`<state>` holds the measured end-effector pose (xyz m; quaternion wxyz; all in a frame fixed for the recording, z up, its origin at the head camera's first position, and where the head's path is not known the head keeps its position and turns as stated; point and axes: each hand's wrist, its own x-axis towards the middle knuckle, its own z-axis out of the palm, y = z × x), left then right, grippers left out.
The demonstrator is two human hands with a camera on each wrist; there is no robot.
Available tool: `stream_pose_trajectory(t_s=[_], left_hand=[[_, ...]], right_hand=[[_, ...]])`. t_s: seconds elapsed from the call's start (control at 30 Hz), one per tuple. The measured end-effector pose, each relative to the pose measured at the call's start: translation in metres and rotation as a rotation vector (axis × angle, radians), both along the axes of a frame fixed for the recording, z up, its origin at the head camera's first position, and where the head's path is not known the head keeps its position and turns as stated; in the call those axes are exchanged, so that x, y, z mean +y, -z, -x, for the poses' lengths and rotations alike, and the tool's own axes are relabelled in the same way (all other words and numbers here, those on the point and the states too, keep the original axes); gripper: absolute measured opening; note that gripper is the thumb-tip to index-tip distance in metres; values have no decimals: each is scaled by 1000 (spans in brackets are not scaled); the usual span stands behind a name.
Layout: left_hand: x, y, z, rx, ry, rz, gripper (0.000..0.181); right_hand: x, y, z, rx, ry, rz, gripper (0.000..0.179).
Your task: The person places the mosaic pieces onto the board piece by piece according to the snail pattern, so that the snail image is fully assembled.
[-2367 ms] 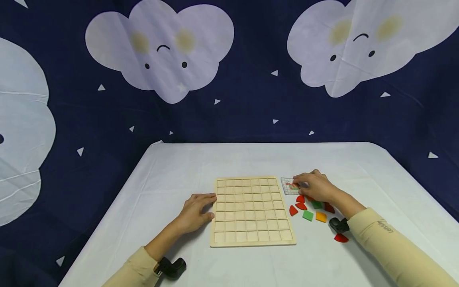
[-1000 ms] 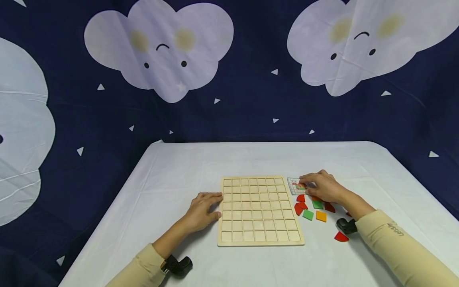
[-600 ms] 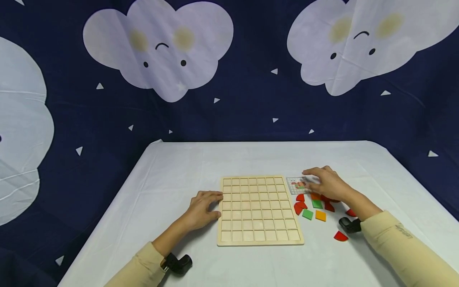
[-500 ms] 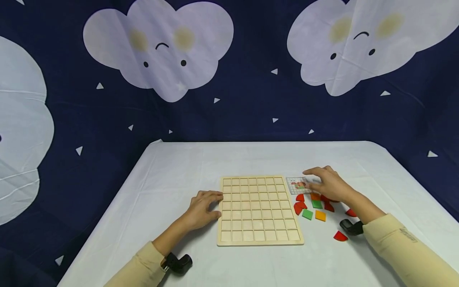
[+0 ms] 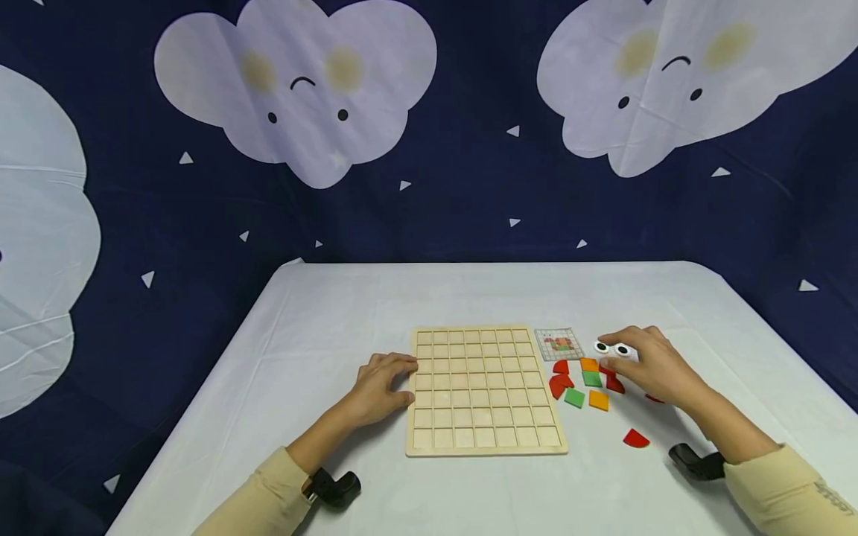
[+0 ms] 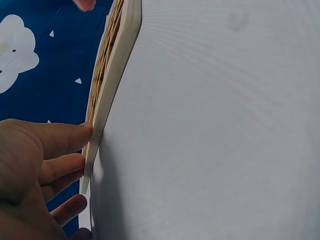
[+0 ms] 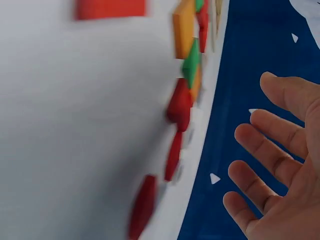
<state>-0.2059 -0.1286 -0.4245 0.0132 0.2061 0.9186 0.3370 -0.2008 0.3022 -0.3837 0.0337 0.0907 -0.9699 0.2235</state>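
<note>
My left hand (image 5: pixel 378 391) touches the left edge of a wooden grid board (image 5: pixel 485 391) with its fingertips and thumb. The board's cells hold nothing. In the left wrist view, the extended fingers (image 6: pixel 65 137) meet the board's side (image 6: pixel 112 75). Just right of a small printed pattern card (image 5: pixel 559 345), my right hand (image 5: pixel 660 365) hovers with thumb and fingers apart, nothing between them in the right wrist view. White round eye pieces (image 5: pixel 602 348) show beside its fingertips. Below lie red rounded wedges (image 5: pixel 614 383), green squares (image 5: pixel 574 397) and orange squares (image 5: pixel 599 400).
A lone red wedge (image 5: pixel 636 438) lies nearer me, left of the black right wrist camera (image 5: pixel 697 463). White cloth (image 5: pixel 482 495) covers the table. Behind it hangs a dark blue curtain (image 5: pixel 462 223) with clouds and triangles.
Earlier, the board slid right with my left hand on it. My right hand has since lifted off the pattern card and moved right and nearer me, uncovering the card and the eye pieces.
</note>
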Motion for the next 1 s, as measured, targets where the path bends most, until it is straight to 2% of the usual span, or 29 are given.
stream_pose_trajectory(t_s=[0.2, 0.4, 0.7, 1.0], left_hand=[[0, 0, 0, -8, -7, -4, 47], [1, 0, 0, -6, -18, -28, 46], [2, 0, -1, -18, -24, -54, 45], [1, 0, -2, -15, -25, -45, 44]], right_hand=[[9, 13, -12, 7, 51, -12, 36], [14, 20, -18, 5, 73, -22, 32], [14, 26, -20, 9, 67, -87, 28], [13, 36, -16, 42, 46, -75, 30]])
